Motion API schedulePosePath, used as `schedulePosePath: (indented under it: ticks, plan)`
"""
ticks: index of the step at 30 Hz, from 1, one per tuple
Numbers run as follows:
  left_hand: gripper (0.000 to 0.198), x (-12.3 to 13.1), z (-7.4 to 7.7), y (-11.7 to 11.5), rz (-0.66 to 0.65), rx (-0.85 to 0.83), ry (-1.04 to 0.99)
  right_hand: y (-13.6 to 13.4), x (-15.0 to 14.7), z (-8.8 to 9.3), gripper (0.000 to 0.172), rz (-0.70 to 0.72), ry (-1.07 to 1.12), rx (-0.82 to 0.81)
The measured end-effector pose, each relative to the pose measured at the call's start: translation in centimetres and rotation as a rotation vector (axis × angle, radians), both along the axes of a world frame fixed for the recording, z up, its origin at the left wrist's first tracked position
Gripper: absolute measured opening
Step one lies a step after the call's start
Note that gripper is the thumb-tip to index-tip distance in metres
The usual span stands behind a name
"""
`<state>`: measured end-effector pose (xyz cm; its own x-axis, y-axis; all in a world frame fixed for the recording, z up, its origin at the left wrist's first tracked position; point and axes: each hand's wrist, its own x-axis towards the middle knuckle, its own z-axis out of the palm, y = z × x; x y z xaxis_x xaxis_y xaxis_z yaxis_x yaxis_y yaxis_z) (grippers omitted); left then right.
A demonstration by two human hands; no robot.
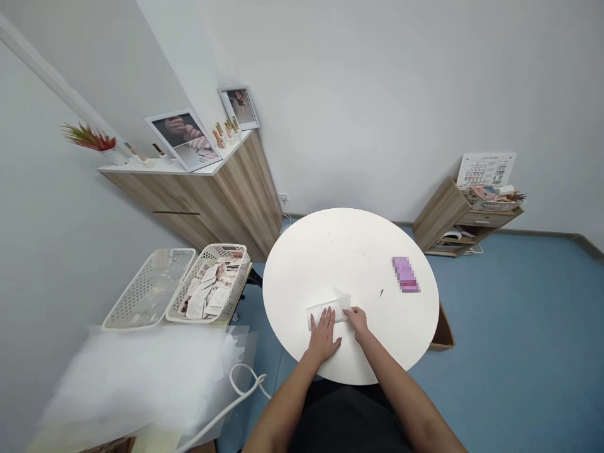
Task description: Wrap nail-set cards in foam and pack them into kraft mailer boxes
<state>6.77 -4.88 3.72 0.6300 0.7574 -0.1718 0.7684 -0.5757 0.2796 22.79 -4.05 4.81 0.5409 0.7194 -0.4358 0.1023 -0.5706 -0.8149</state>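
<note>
On the round white table lies a small white packet, with a thin translucent sheet at its right end. My left hand rests on the packet with its fingers spread, pressing it flat. My right hand has its fingers closed in a pinch on the right edge of the translucent sheet. Farther right on the table is a blurred purple object, which neither hand touches. A small dark mark shows between it and my right hand.
At the left stand a basket of cards, an empty-looking basket and white sheets beside a white cable. Behind is a wooden cabinet with framed pictures; a small shelf stands back right.
</note>
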Motion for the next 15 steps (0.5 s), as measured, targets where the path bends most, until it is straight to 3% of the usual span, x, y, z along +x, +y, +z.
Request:
schedulePosePath:
  ticks: [3, 6, 8, 10, 12, 13, 15]
  plan:
    - [0.080, -0.5, 0.6, 0.8, 0.000, -0.117, -0.038, -0.3, -1.4, 0.9, 0.010, 0.224, -0.264, 0.128]
    - [0.078, -1.4, 1.0, 1.3, 0.100, -0.155, -0.243, -1.4, -2.5, 1.6, 0.016, 0.552, -0.503, 0.220]
    - [0.076, -2.4, 0.8, 1.2, 0.297, -0.085, -0.421, -2.3, -2.9, 2.0, 0.023, 0.719, -0.599, 0.202]
    - [0.068, -3.5, 0.2, 0.7, 0.587, -0.020, -0.559, -2.9, -3.1, 2.3, 0.030, 0.844, -0.689, 0.167]
    - [0.058, -4.6, -0.7, 0.0, 0.881, -0.064, -0.631, -3.1, -3.3, 2.7, 0.037, 0.929, -0.757, 0.138]
    - [0.053, -5.1, -1.2, -0.3, 0.982, -0.118, -0.647, -3.1, -3.4, 2.9, 0.039, 0.964, -0.779, 0.124]
    - [0.042, -5.6, -2.0, -0.9, 1.059, -0.229, -0.661, -2.6, -3.6, 3.3, 0.042, 1.027, -0.808, 0.094]
